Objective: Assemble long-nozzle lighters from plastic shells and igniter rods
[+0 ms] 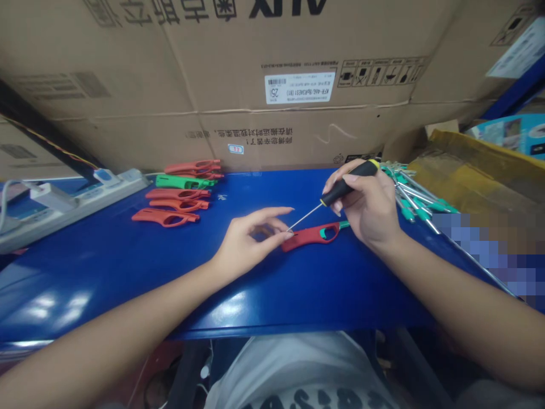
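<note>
A red gas lighter [310,236] with a green trigger lies on the blue table in front of me. My left hand [255,233] is at its left end, thumb and a finger closed on that end while the index finger stretches out above. In my right hand [368,199] is a screwdriver [347,183] with a black and yellow handle. Its thin shaft slants down to the left, and the tip meets the lighter's left end beside my left fingertips. Those fingertips partly cover the spot where the tip lands.
Several red and orange lighter bodies [166,217] and a green one [183,182] lie at the left. Behind them is a power strip [85,204]. Metal rods with green ends [419,204] are piled at the right by a taped carton [464,170]. A large cardboard box [230,68] stands behind the table [170,284].
</note>
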Motion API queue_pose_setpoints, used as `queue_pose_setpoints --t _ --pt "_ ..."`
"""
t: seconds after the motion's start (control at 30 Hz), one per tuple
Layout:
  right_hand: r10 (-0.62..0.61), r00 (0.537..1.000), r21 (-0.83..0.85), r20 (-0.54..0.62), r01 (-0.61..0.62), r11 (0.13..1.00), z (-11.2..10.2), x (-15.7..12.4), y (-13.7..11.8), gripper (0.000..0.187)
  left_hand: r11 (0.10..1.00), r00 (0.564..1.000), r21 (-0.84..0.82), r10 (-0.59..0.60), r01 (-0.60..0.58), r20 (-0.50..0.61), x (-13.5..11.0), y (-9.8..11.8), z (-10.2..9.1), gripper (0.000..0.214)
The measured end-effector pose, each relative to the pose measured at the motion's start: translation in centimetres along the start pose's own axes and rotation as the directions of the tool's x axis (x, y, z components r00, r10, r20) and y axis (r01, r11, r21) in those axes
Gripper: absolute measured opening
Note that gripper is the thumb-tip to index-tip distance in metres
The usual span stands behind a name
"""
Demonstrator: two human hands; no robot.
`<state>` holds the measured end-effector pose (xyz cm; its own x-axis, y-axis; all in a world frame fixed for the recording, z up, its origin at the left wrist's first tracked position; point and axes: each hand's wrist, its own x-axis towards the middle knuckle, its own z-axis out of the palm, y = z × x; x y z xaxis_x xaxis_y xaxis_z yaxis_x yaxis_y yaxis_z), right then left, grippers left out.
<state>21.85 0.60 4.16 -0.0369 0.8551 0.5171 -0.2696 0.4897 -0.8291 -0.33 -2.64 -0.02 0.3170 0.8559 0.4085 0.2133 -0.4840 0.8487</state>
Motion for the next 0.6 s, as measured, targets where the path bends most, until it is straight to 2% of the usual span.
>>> queue_pose_setpoints --t 0.2,0.43,0.6 --pt "-0.024 0.999 0.005 -0.049 0.024 1.000 -0.11 0.31 -0.12 0.009 0.978 0.991 -0.164 -0.132 0.130 -0.005 0.32 0.05 0.02 0.042" --pt "-0.030 0.999 -0.022 -0.023 0.030 0.999 -0.12 0.18 -0.07 0.007 0.974 0.989 -0.176 -0.145 0.144 0.007 0.12 0.24 0.18 0.039" --pt "-0.030 0.999 -0.059 -0.045 0.028 0.998 -0.08 0.17 -0.20 0.008 0.973 0.989 -0.177 -0.150 0.150 0.017 0.10 0.22 0.18 0.039"
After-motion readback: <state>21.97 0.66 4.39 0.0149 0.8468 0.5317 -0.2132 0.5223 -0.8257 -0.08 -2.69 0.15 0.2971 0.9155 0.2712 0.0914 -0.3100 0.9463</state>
